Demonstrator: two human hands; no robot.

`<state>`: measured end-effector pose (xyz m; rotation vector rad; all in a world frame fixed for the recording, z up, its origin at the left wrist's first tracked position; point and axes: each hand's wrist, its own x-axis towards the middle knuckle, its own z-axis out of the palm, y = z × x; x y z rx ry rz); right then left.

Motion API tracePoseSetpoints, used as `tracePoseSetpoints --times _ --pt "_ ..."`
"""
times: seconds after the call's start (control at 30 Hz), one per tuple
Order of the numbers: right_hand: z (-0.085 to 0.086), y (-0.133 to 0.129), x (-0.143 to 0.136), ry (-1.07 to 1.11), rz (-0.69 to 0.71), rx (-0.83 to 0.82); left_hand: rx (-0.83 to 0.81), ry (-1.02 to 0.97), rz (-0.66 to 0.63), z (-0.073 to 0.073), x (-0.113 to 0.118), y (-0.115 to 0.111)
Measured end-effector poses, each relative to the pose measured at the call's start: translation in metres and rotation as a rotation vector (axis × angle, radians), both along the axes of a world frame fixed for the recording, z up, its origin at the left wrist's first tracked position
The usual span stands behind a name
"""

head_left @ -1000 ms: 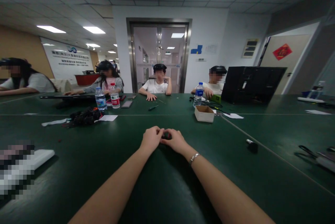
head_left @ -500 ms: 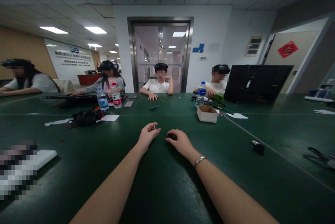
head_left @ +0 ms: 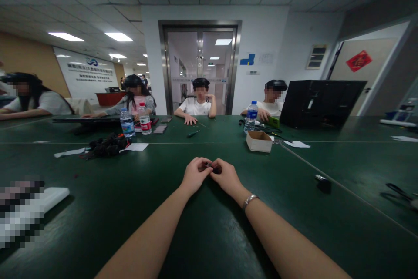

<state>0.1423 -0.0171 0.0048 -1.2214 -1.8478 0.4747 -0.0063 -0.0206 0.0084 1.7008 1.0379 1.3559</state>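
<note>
My left hand (head_left: 196,175) and my right hand (head_left: 226,176) meet at the fingertips over the middle of the green table (head_left: 209,226). Between the fingers of my right hand is a small dark object (head_left: 216,168), mostly hidden by them. The fingers of my left hand are pinched against its left side; a small shiny bit shows there, too small to make out. A metal bracelet (head_left: 250,201) circles my right wrist.
Beyond my hands lie a screwdriver (head_left: 193,133) and an open cardboard box (head_left: 259,142). Bottles (head_left: 127,123), dark cables (head_left: 109,145) and paper (head_left: 136,146) are at the left. A black monitor (head_left: 321,104) stands at the right. Several people sit across the table.
My left hand has moved right and its fingers have closed, so that it now touches my right hand at the dark object. My right hand has hardly moved.
</note>
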Motion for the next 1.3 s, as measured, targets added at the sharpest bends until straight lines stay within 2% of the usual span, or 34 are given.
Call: tracePoseSetpoints --times 0.2,0.53,0.77,1.13,1.3 --pt "0.005 -0.003 0.001 -0.073 -0.007 0.076 -0.079 -0.011 -0.023 -0.001 -0.002 0.004" --pt "0.008 -0.005 0.002 -0.007 0.032 0.142 -0.16 -0.082 -0.008 0.001 -0.01 0.009" --pt "0.008 -0.004 0.004 0.022 0.046 0.096 -0.172 -0.181 -0.03 -0.004 -0.011 0.012" --pt "0.004 0.002 0.004 0.052 0.061 0.087 -0.185 -0.19 -0.04 -0.003 -0.011 0.012" --pt "0.002 0.002 0.005 0.209 0.053 -0.05 -0.174 -0.161 -0.045 -0.002 -0.011 0.01"
